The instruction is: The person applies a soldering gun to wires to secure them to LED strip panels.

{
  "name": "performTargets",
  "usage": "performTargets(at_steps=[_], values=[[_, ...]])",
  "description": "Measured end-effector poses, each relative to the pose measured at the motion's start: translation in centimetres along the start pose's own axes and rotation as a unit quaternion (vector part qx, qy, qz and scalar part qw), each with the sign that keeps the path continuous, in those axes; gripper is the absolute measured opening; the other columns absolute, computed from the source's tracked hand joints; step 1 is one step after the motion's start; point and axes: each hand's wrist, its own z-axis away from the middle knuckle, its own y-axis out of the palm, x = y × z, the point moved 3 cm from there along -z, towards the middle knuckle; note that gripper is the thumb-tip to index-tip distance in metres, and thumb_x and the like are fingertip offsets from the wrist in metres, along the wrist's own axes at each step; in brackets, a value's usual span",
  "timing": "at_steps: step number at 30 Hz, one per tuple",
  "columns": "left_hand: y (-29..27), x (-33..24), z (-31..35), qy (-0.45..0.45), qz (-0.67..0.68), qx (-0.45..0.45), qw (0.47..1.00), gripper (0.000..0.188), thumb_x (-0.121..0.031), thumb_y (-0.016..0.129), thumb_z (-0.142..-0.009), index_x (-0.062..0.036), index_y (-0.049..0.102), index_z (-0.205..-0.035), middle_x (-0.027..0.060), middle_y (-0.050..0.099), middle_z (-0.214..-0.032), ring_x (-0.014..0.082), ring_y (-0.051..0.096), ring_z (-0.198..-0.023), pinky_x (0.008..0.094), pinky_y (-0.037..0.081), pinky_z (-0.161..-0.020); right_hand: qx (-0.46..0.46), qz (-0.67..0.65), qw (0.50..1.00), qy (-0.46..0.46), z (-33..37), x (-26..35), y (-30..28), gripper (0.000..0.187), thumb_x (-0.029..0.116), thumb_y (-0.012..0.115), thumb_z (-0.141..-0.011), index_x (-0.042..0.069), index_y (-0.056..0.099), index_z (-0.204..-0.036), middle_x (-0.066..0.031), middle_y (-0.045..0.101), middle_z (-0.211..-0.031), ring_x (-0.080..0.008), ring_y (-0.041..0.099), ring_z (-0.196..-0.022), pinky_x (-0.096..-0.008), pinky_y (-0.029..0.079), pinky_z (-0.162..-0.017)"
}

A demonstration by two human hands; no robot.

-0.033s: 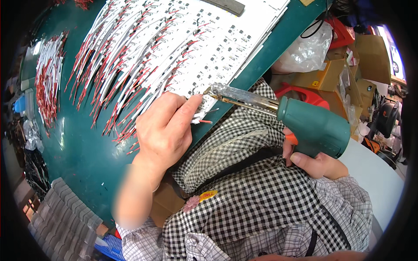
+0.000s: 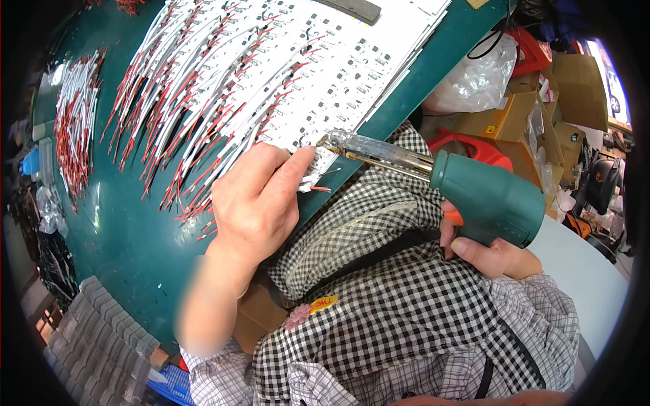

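My right hand [image 2: 484, 254] grips a green soldering gun [image 2: 491, 196] with an orange trigger. Its metal shaft, partly wrapped in clear plastic, points left, and the tip [image 2: 326, 143] is at the edge of the white circuit boards [image 2: 352, 74]. Right beside that tip, my left hand [image 2: 261, 196] is closed, thumb and forefinger pinched against the board corner. White and red wires [image 2: 315, 188] stick out from under this hand; its grip point is hidden. Rows of white and red wires [image 2: 183, 101] run from the boards over the table on the left.
A separate bundle of wires [image 2: 78, 128] lies at the left of the green table [image 2: 128, 250]. A dark bar [image 2: 355, 9] rests on the boards. Beyond the table's right edge are a clear plastic bag [image 2: 474, 78], red stools [image 2: 467, 145] and cardboard boxes [image 2: 514, 125]. Checked cloth covers my lap.
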Motion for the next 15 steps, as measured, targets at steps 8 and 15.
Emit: performTargets(at_steps=[8, 15], values=[[-0.1, -0.4, -0.1, -0.01, -0.012, 0.008, 1.0, 0.044, 0.014, 0.055, -0.052, 0.0003, 0.069, -0.092, 0.0083, 0.056, -0.07, 0.0202, 0.055, -0.059, 0.0298, 0.045, -0.052, -0.033, -0.088, 0.993, -0.076, 0.4, 1.0, -0.7, 0.048, 0.002, 0.063, -0.08, -0.005, 0.045, -0.124, -0.0157, 0.054, -0.113, -0.0167, 0.058, -0.068, -0.0262, 0.051, -0.058], [-0.2, -0.5, -0.2, -0.014, -0.019, 0.035, 0.999, 0.041, 0.014, 0.058, -0.056, 0.0, 0.068, -0.093, 0.0086, 0.057, -0.073, 0.021, 0.056, -0.06, 0.0301, 0.045, -0.052, -0.093, -0.094, 0.976, -0.17, -0.7, 1.1, -1.7, 0.061, 0.013, 0.071, -0.075, -0.007, 0.041, -0.125, -0.0197, 0.049, -0.12, -0.0174, 0.058, -0.063, -0.0244, 0.051, -0.046]])
